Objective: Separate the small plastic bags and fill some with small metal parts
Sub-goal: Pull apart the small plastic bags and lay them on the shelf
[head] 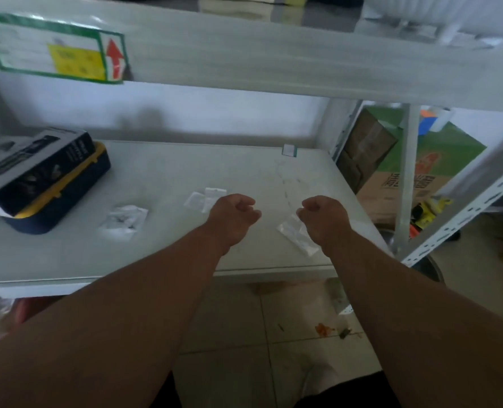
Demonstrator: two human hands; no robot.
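Observation:
Both of my forearms reach over a pale grey shelf (162, 248). My left hand (234, 217) hovers above it with the fingers curled in, and nothing shows in it. My right hand (324, 217) is curled too, its fingertips pinching the upper end of a strip of clear plastic bags (298, 238) that trails down to the shelf beneath the wrist. Two small clear bags (204, 198) lie just left of my left hand. Further left rests a crumpled clear bag (123, 221) with small dark metal parts inside.
A dark box (35, 163) sits on a yellow and navy case (67, 198) at the shelf's left end. An upper shelf beam (273, 60) with a green-framed label (53, 53) runs overhead. Cardboard boxes (406, 172) and a white perforated upright (462, 213) stand on the right.

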